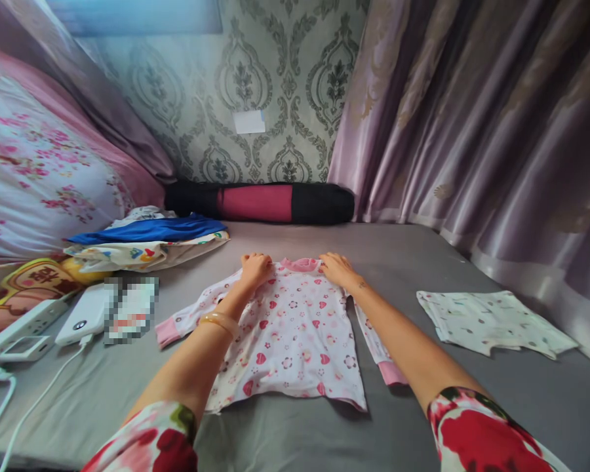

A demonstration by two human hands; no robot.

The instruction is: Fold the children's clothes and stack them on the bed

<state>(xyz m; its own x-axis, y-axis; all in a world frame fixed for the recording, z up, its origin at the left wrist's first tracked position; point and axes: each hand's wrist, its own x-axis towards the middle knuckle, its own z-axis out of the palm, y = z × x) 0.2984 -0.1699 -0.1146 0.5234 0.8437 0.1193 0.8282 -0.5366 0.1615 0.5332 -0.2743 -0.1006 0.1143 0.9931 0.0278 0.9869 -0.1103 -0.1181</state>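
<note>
The shirt (pixel 295 328) lay spread on the bed (pixel 398 432), collar at the far end. The left hand (pixel 257 270) and right hand (pixel 338 270) touched its shoulders; whether they pinched cloth, I could not tell. Straightening seemed in hand; the next move likely called for even tension.

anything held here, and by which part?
Heart-print shirt: left grip and right grip at its shoulders beside the pink collar; pinched or merely pressed, can't tell.

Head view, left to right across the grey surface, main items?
White power strip → white power bank → left hand → shirt's pink collar → right hand → pale patterned garment.
</note>
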